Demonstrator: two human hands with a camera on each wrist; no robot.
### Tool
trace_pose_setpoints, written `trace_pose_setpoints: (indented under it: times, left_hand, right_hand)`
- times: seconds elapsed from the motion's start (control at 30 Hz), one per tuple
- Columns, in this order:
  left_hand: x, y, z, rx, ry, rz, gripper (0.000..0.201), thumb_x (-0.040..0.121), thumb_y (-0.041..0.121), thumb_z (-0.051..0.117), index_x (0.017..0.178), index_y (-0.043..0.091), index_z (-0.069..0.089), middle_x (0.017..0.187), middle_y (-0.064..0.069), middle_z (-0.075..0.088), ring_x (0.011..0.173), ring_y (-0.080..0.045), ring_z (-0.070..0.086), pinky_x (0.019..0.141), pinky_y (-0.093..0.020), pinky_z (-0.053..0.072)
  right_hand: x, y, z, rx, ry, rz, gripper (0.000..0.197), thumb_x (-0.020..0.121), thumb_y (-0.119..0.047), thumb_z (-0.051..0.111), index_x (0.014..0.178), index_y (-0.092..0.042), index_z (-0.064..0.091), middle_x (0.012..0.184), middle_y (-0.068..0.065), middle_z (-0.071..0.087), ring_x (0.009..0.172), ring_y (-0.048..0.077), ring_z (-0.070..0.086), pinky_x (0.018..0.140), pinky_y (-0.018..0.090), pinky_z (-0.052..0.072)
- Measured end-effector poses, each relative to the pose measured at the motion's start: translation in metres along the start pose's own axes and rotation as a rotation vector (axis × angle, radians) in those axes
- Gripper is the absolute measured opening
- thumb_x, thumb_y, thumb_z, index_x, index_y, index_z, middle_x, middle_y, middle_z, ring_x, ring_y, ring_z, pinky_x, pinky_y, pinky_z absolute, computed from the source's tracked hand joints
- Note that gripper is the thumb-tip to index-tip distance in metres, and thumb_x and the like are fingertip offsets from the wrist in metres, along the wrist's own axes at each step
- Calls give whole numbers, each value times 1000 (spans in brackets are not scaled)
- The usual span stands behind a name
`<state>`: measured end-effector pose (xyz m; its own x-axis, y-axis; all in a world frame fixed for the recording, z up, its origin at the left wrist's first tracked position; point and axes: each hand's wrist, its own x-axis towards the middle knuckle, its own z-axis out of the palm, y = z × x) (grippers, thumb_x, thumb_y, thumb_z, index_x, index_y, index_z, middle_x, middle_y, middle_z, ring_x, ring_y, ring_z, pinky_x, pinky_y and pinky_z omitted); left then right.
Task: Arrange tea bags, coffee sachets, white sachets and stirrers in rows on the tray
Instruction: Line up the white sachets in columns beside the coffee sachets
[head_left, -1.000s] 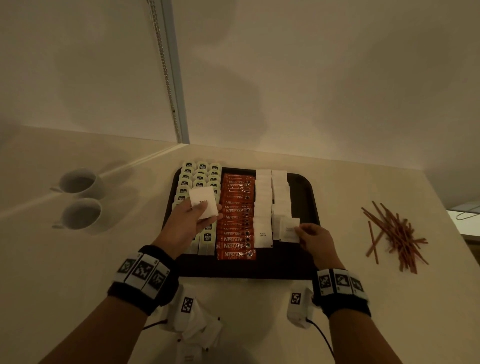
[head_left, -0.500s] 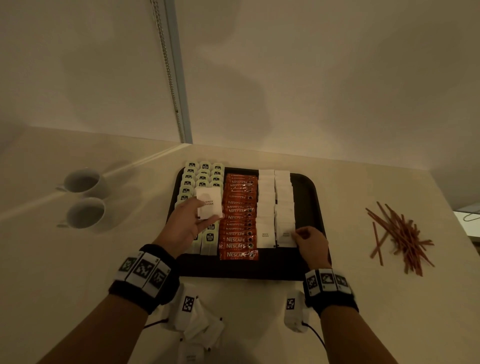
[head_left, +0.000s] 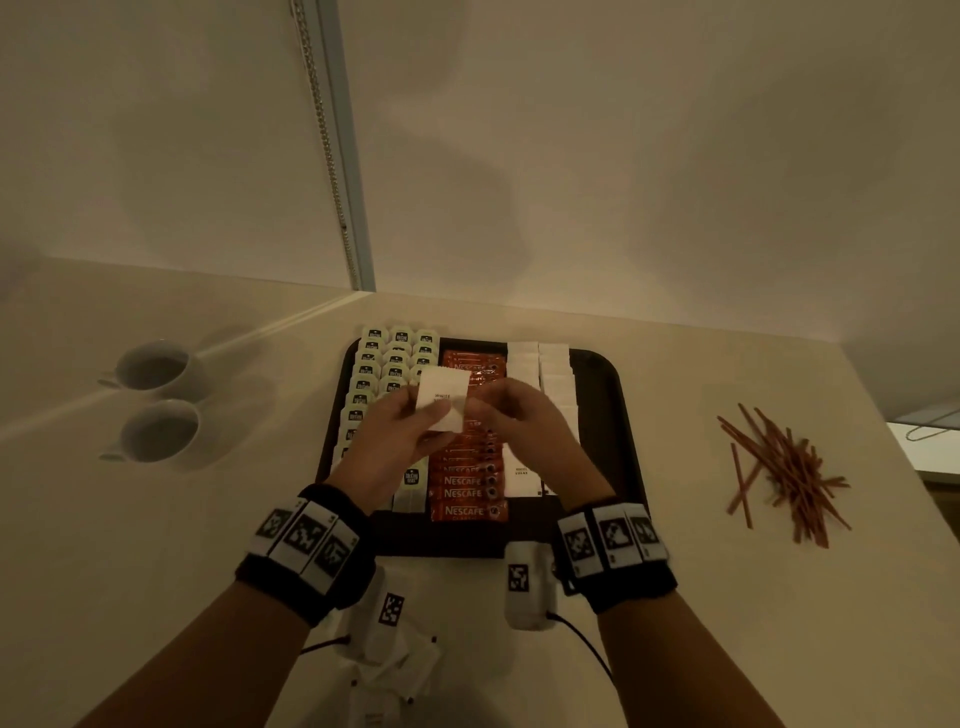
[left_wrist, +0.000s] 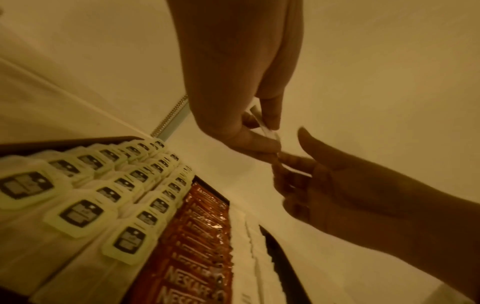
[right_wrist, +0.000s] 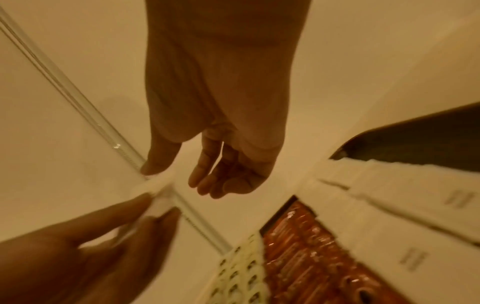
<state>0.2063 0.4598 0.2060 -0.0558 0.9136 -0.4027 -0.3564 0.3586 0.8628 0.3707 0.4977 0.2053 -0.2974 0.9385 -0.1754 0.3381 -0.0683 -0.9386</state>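
Two hands meet above the tray's middle. Nearest me, on the counter by my wrists, lie loose white packets (head_left: 387, 670); likely the stock I draw from, though they are dim.

My left hand (head_left: 397, 441) pinches a white sachet (head_left: 441, 397) between thumb and fingertips, holding it upright over the coffee row so its free edge faces right. My right hand (head_left: 524, 421) reaches in with fingers loosely spread, grasping nothing. I judge this to be a handover: the white rows lie on the right, so the right hand is better placed to lay it down.

On the tray (head_left: 631, 447), left to right: tea bags (head_left: 369, 371) in three columns, orange coffee sachets (head_left: 470, 483) in one overlapped row, then two columns of white sachets (head_left: 522, 470), shingled so each label shows. The bare strip at the tray's right edge is presumably kept for stirrers.

Farther right, the stirrers (head_left: 782, 467) lie in a loose heap on the counter, well apart from the tray. Far left stand two cups (head_left: 153, 400).

The head view shows the layout but hides the contact. The left wrist view shows the sachet edge-on, with my right fingertips (left_wrist: 288, 159) at or just beside its lower end; whether they touch it I cannot tell. The right wrist view, blurred, shows my right palm empty and the white rows' printed labels.
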Motion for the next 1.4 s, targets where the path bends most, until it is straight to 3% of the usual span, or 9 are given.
trace_pose_setpoints:
  times: [0.13,0.3,0.43,0.57,0.7,0.97,1.13,1.33,1.4]
  left_hand:
    - [-6,6,5,104,13,56,14,92,16,59,105,18,64,104,-1,69,91,-13,67,70,-23,53]
    - [-20,12,-17,266,6,33,10,92,19,60,101,16,59,100,-1,63,86,-17,62,72,-27,50]
    - [-49,5,-62,401,26,13,13,95,19,53,102,13,62,99,-5,67,86,-19,63,78,-31,49]
    - [-83,-17,-112,464,149,-27,14,97,11,48,99,11,61,101,-15,66,87,-26,61,80,-35,45]
    - [-115,-37,-150,464,235,-75,15,97,7,46,101,5,60,101,-21,64,88,-35,60,83,-42,44]
    - [-158,-67,-199,399,386,-190,17,98,5,43,100,4,60,99,-23,63,82,-35,58,74,-36,44]
    - [-168,-68,-211,378,434,-228,17,99,6,43,103,4,59,99,-21,62,83,-34,58,74,-35,44]
    - [-178,-70,-218,356,467,-256,17,99,6,42,104,3,58,97,-19,62,79,-32,57,71,-34,42]
    - [-184,-72,-221,345,472,-264,17,99,6,42,104,3,58,95,-18,62,78,-31,57,70,-34,42]
  right_hand:
    - [0,-16,16,70,10,-50,18,89,-22,61,97,-6,62,95,16,66,88,29,65,76,38,56]
    - [-7,2,-11,204,158,75,23,86,-17,66,102,0,64,100,18,67,86,24,66,72,27,57]
    - [-22,45,-37,16,331,222,24,88,-15,63,109,-2,63,105,11,66,82,12,63,60,15,52]
    - [-40,85,-41,-115,360,393,27,91,-16,59,116,-6,60,104,5,62,85,12,60,71,23,53]
    - [-45,113,-28,-241,362,439,18,87,-22,65,102,-14,62,105,4,63,97,18,60,88,38,53]
    - [-38,116,-13,-347,380,425,16,84,-20,68,97,-10,66,110,6,65,102,20,61,93,34,50]
    - [-35,113,-7,-446,404,388,18,85,-18,68,98,-6,64,103,8,65,92,17,59,78,22,44]
    - [-38,111,-1,-469,428,309,19,84,-20,69,92,-8,56,81,2,59,75,16,58,74,31,54]
    - [-44,96,4,-459,414,209,20,87,-24,66,95,-10,55,77,-3,56,69,8,55,63,20,48]
